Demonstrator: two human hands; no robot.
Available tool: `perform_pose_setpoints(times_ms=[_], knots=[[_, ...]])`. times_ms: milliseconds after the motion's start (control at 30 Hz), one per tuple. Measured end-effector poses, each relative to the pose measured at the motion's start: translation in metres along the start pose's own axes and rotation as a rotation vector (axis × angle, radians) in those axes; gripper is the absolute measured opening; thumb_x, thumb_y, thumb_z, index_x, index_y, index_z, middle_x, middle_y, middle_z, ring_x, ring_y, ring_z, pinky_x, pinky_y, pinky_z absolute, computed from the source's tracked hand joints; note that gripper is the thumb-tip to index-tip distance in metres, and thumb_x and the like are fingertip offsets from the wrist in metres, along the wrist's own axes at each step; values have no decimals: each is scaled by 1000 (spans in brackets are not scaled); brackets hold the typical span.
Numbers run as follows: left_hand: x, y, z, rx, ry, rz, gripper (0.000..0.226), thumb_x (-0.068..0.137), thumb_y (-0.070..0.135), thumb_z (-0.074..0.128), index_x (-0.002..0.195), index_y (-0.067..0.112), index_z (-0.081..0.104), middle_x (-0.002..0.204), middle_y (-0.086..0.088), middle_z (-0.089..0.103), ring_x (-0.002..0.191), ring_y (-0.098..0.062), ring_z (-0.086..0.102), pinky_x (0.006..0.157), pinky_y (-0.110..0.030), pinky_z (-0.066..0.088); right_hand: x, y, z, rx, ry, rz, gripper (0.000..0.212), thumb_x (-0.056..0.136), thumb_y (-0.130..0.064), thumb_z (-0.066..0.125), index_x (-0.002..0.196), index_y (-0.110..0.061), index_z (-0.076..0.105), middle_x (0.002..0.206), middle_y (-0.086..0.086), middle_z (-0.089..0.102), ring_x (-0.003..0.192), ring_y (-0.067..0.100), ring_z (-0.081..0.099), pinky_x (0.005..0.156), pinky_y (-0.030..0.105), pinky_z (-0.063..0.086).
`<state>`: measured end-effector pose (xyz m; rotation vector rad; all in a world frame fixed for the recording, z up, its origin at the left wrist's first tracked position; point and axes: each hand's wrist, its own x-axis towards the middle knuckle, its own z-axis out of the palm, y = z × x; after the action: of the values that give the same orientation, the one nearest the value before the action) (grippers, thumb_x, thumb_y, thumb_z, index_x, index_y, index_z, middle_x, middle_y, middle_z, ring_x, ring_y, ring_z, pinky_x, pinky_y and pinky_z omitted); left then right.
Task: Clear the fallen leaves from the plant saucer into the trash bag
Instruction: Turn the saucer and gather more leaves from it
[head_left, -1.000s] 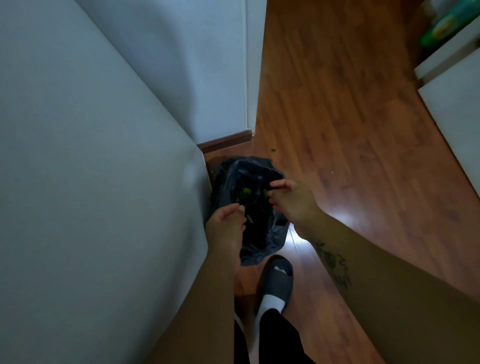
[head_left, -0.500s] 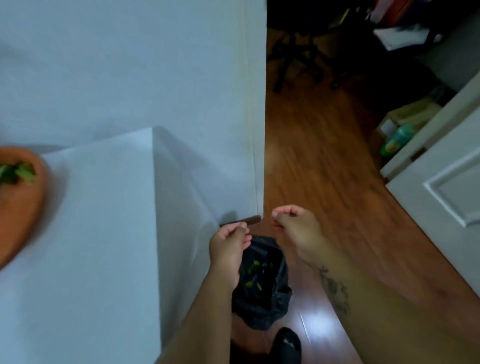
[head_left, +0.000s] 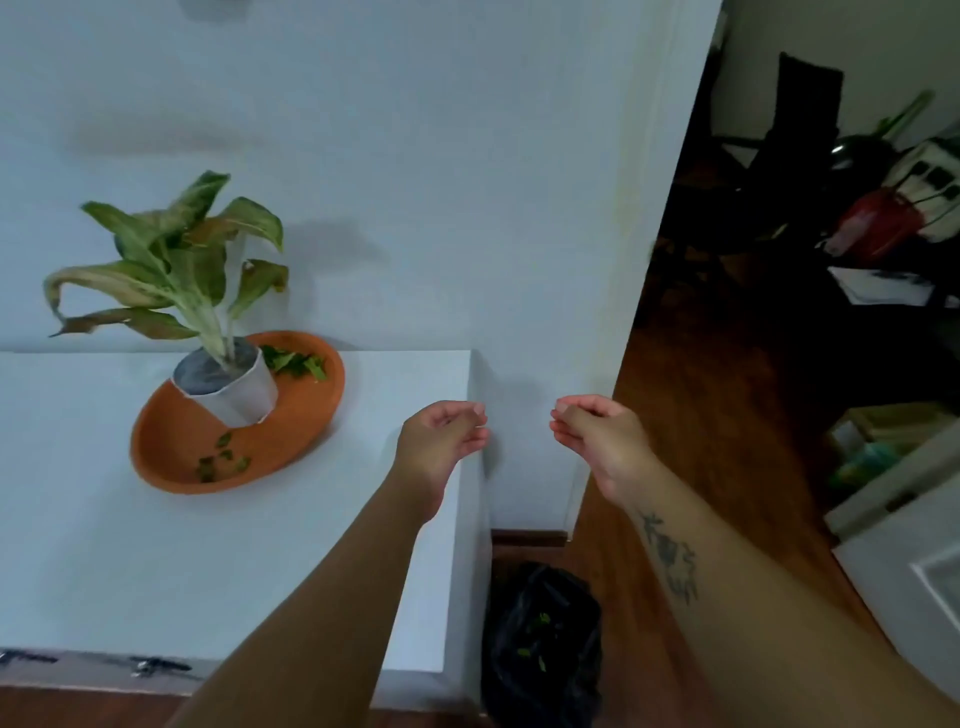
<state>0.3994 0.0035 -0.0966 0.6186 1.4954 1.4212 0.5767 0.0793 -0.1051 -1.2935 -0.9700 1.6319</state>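
Note:
An orange saucer (head_left: 171, 452) sits on a white cabinet top (head_left: 156, 561) and holds a white pot (head_left: 244, 400) with a drooping plant (head_left: 171, 260). Green leaf bits (head_left: 221, 462) lie at the saucer's front, and more leaf pieces (head_left: 296, 361) lie behind the pot. A black trash bag (head_left: 545, 670) stands on the floor by the cabinet's right side, with a few leaf scraps (head_left: 535, 623) inside. My left hand (head_left: 441, 441) hovers over the cabinet's right edge, fingers loosely curled, holding nothing. My right hand (head_left: 597, 436) is level with it above the bag, also loosely curled and empty.
A white wall (head_left: 441, 182) rises behind the cabinet and ends at a corner. To the right, wooden floor (head_left: 701, 415) leads into a dark room with a chair (head_left: 800, 130) and clutter (head_left: 883, 223). A white door panel (head_left: 914, 571) stands at the lower right.
Both hands have risen from the mouth of the trash bag to cabinet-top height, empty. The view has lifted, bringing the saucer and plant into sight.

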Motion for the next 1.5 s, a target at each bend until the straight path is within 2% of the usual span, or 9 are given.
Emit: perform_pose_setpoints(times_ms=[433, 567, 733, 833, 967, 1033, 1133, 1333, 1500], knots=[[10, 47, -201, 33, 316, 48, 16, 86, 24, 73, 93, 10, 70, 83, -8, 73, 79, -20, 68, 83, -34, 57, -36, 25, 206, -312, -283, -134, 9, 84, -2, 63, 83, -8, 70, 80, 9, 67, 74, 21, 63, 79, 34, 55], [19, 60, -276, 184, 440, 131, 8, 85, 21, 70, 89, 14, 70, 81, -3, 74, 78, -18, 67, 71, -29, 55, -47, 51, 284, -594, -317, -348, 14, 83, -4, 61, 83, -13, 72, 76, -6, 66, 68, 7, 57, 67, 17, 44], [40, 51, -354, 585, 489, 254, 11, 89, 21, 61, 97, 18, 67, 103, -1, 68, 96, -20, 63, 85, -35, 52, -67, 82, 355, -1039, -555, -609, 23, 92, -26, 53, 108, -20, 69, 107, -5, 68, 97, 11, 59, 87, 29, 47], [56, 42, -380, 716, 455, 261, 29, 90, 22, 62, 118, 14, 62, 123, -8, 63, 115, -28, 57, 101, -44, 47, -69, 92, 383, -1262, -660, -768, 37, 93, -39, 46, 123, -24, 61, 128, -5, 60, 117, 13, 50, 98, 33, 43], [69, 34, -387, 885, 334, 276, 41, 85, 29, 58, 122, 11, 58, 116, -12, 67, 109, -33, 61, 93, -41, 48, -62, 100, 394, -1547, -755, -635, 60, 96, -58, 29, 144, -24, 41, 157, -3, 30, 147, 19, 17, 117, 39, 19], [75, 27, -387, 1034, 315, 236, 59, 85, 33, 48, 138, 8, 47, 131, -15, 61, 124, -35, 52, 107, -47, 38, -60, 98, 388, -1641, -797, -602, 66, 96, -62, 22, 150, -23, 30, 161, -3, 21, 150, 18, 9, 120, 38, 12], [85, 24, -388, 1123, 280, 201, 60, 94, 27, 43, 149, 6, 32, 146, -17, 47, 138, -33, 39, 116, -48, 21, -61, 91, 371, -1716, -858, -593, 75, 91, -67, 12, 153, -24, 22, 162, -6, 16, 150, 14, 7, 122, 37, 13], [123, 44, -408, 1250, 89, 224, 58, 99, 29, 35, 153, 14, 22, 156, -11, 35, 148, -28, 23, 118, -50, 12, -62, 70, 329, -1821, -903, -542, 94, 76, -70, -9, 153, -24, 19, 162, -6, 15, 149, 9, 9, 120, 30, 11], [143, 62, -414, 1190, 38, 233, 59, 98, 26, 41, 152, 12, 25, 151, -15, 43, 139, -34, 38, 113, -50, 30, -61, 66, 340, -1753, -797, -607, 75, 89, -65, 11, 152, -27, 24, 160, -6, 24, 148, 12, 16, 120, 33, 19]])
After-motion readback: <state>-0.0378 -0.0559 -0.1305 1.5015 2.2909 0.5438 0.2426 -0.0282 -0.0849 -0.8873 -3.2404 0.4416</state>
